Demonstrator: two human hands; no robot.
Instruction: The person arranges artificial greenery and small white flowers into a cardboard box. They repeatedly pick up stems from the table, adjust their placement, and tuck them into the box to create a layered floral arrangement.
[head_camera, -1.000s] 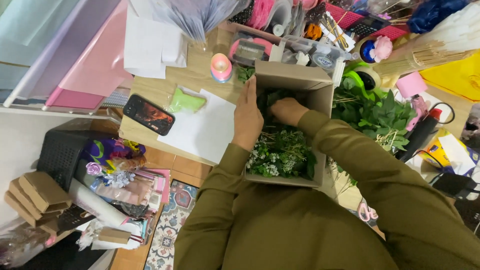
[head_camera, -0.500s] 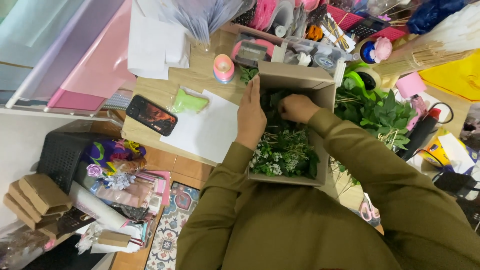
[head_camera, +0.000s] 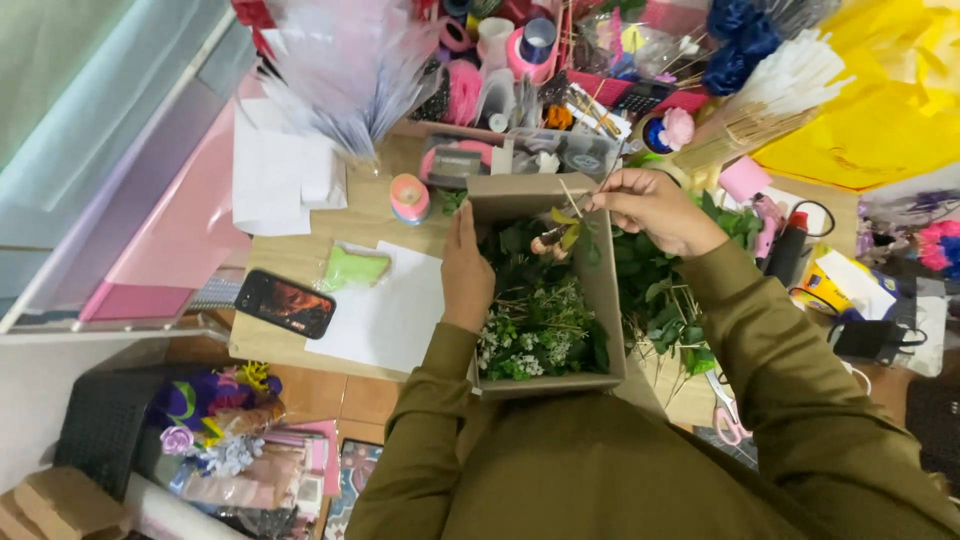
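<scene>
The person wears a plain olive-green long-sleeved top; both sleeves (head_camera: 770, 350) reach the wrists, leaving the hands bare.

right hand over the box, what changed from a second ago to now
The right hand has come up out of the cardboard box and moved toward its far right corner, now pinching a thin stem with a small bud lifted above the greenery. Earlier it was down among the leaves. The left hand stays flat on the box's left wall; the phone and the white paper have not moved.
</scene>
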